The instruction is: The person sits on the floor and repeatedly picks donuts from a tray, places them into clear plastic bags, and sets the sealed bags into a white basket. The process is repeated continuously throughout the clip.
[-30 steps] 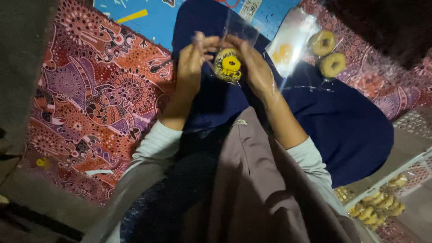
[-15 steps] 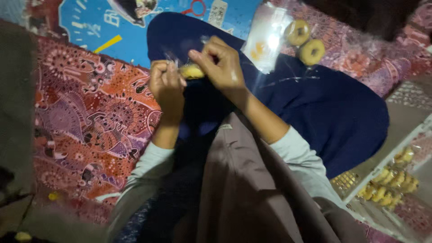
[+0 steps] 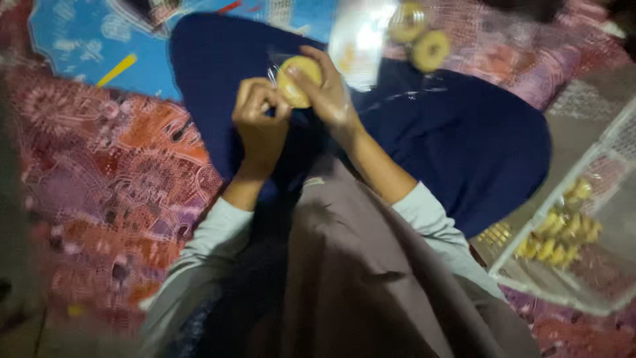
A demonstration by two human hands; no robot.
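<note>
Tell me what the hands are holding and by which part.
Both hands hold one round yellow pastry in clear wrap: right hand grips its right edge, left hand pinches the wrap at its left edge.

Garments observed: pale grey long sleeves (image 3: 430, 215) reaching to mid-forearm on both arms; a long grey-brown cloth drape (image 3: 351, 278) hanging down the front; dark navy blue skirt fabric (image 3: 464, 139) covering the lap.

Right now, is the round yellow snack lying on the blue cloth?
No, both the left hand and right hand hold the round yellow snack above it.
</note>
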